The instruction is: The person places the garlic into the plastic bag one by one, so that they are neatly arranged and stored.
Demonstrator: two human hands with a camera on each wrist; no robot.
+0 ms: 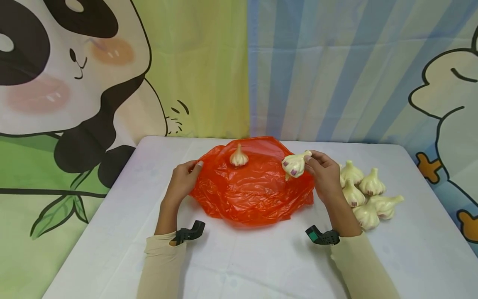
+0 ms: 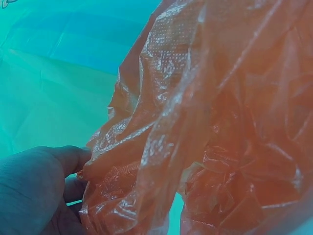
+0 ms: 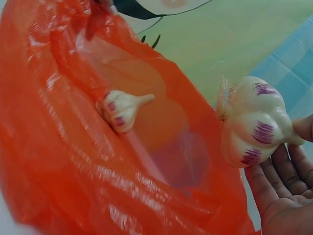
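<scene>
White table [image 1: 242,265], far edge: left hand [image 1: 182,182] pinches red plastic bag [image 1: 250,195], right hand [image 1: 324,174] pinches purple-streaked cream garlic bulb [image 1: 294,165]; slack rim [image 3: 193,95] could snag it.

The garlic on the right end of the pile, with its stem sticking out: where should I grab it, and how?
Probably best to pinch that garlic bulb by its stem, coming from the right. The stem is slim and points right, away from the other bulbs, which crowd it on the left. The right hand holds another garlic by its stem.
</scene>
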